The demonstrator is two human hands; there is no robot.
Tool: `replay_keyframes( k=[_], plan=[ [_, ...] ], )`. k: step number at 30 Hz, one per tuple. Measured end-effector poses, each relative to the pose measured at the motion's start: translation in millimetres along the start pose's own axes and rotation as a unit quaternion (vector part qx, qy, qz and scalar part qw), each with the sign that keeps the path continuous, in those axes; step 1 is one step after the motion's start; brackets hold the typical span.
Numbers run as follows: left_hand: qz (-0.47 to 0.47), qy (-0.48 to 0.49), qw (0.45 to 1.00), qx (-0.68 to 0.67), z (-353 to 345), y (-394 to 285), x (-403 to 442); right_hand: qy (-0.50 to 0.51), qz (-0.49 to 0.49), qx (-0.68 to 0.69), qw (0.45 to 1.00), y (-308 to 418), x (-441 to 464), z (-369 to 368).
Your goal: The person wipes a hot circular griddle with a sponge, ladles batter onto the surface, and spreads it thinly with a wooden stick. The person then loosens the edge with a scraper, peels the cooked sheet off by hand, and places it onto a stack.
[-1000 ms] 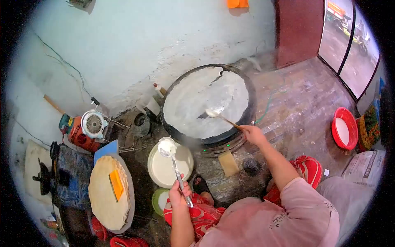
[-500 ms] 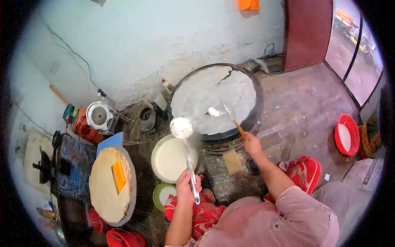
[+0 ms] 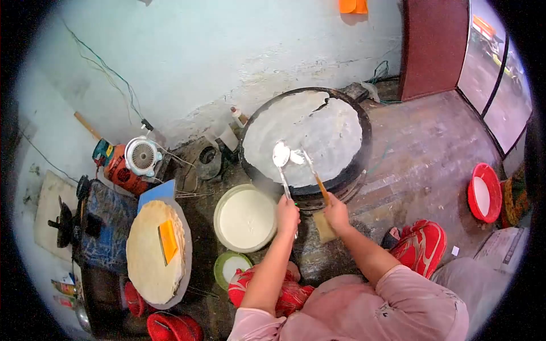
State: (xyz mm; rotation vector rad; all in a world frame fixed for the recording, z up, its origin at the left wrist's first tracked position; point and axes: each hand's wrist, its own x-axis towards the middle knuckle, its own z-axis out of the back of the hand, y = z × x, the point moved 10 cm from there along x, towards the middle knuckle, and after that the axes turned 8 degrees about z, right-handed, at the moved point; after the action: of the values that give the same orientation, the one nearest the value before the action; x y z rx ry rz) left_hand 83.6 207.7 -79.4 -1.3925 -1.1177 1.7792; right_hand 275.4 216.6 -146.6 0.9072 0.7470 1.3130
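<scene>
My left hand (image 3: 288, 215) is wrapped round the handle of a metal ladle (image 3: 281, 154), whose bowl, coated in white batter, is over the left-middle part of the round griddle (image 3: 364, 149). In my right hand (image 3: 335, 212) is the wooden handle of a spreader (image 3: 317, 178); its pale blade touches a small lump of white batter (image 3: 296, 157). A thin pale sheet of batter (image 3: 318, 125) covers most of the griddle, with a torn, dark gap near its far edge. Below and left of the griddle stands a tub of white batter (image 3: 245, 219).
A stack of flat pancakes (image 3: 151, 250) with an orange scraper (image 3: 168, 241) on top lies at the left. A green bowl (image 3: 218, 271) is by my foot. A blower (image 3: 143, 156) stands near the wall, a red basin (image 3: 474, 199) at the right.
My left hand has moved the ladle from above the batter tub forward and right to over the griddle. The spreader stays by the batter lump. The view has shifted slightly.
</scene>
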Motion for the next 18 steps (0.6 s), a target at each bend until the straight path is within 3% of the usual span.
replay_keyframes(
  k=[2, 4, 5, 6, 9, 10, 12, 14, 15, 17, 18],
  plan=[
    [0.03, 0.0, 0.999, -0.025, -10.9, 12.3, 10.3, -0.007, 0.026, 0.007, 1.0, 29.2, -9.8, -8.9],
    [0.061, -0.004, 0.996, -0.071, -16.1, 9.1, 6.6, 0.105, -0.084, 0.211, 0.968, 31.0, -9.6, -39.8],
    [0.073, -0.002, 0.995, -0.061, -14.2, 0.9, 2.1, 0.115, -0.074, 0.213, 0.968, 36.1, -5.7, -37.8],
    [0.11, 0.018, 0.975, -0.194, -13.3, 3.7, -0.7, 0.114, -0.073, 0.213, 0.968, 38.7, -4.3, -30.6],
    [0.218, 0.228, 0.807, -0.499, -17.5, -4.8, -7.4, -0.003, 0.044, 0.158, 0.986, 48.6, 9.5, 19.1],
    [0.263, 0.299, 0.684, -0.611, -21.5, -20.2, -24.4, -0.031, 0.07, 0.186, 0.98, 52.5, 14.0, 36.1],
    [0.252, 0.439, 0.516, -0.691, -19.4, -57.8, -52.4, -0.089, 0.074, 0.154, 0.981, 40.8, 28.7, 57.9],
    [0.202, 0.467, 0.538, -0.672, -10.6, -80.6, -76.0, -0.169, 0.068, -0.005, 0.983, 10.1, 43.9, 67.3],
    [0.183, 0.469, 0.527, -0.685, -3.2, -91.8, -85.2, -0.13, 0.064, -0.033, 0.989, -4.7, 47.7, 49.6],
    [0.151, 0.484, 0.514, -0.692, 17.6, -105.4, -88.6, 0.072, 0.07, -0.035, 0.994, 4.8, 26.1, -6.6],
    [0.143, 0.471, 0.533, -0.688, 29.7, -107.9, -91.5, 0.176, 0.067, -0.042, 0.981, 44.8, -3.6, -17.1]
  ],
)
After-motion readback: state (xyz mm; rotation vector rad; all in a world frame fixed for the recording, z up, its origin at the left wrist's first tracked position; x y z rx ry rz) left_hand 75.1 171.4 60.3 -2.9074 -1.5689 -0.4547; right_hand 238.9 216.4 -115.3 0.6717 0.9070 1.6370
